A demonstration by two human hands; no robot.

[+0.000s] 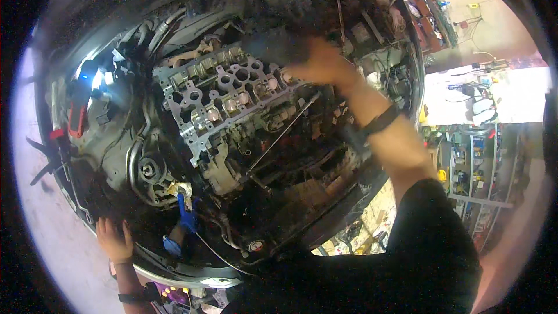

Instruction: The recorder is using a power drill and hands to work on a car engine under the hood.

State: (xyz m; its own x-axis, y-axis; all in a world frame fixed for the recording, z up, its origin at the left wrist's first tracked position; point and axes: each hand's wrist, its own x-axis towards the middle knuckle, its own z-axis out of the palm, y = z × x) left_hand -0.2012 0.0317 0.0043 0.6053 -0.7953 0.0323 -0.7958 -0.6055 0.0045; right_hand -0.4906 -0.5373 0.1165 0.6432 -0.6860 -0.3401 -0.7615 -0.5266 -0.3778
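Observation:
My right hand (pixel 325 61) reaches over the far right end of an engine's cylinder head (pixel 244 104). It is smeared by motion, so its fingers cannot be made out. A dark blurred shape (pixel 276 46) lies right beside its fingers; whether the hand holds it I cannot tell. The cylinder head is a bare grey metal casting with round openings and a row of shiny bores along its near side. At the lower left my left hand (pixel 115 241) rests on the car's body edge, fingers stretched out and holding nothing.
A blue tool (pixel 186 215) lies in the engine bay's near left. A thin metal rod (pixel 282 136) slants across the near side of the engine. On the left are a bright work lamp (pixel 96 78) and a red-handled tool (pixel 56 134). Shelves (pixel 479 180) stand at right.

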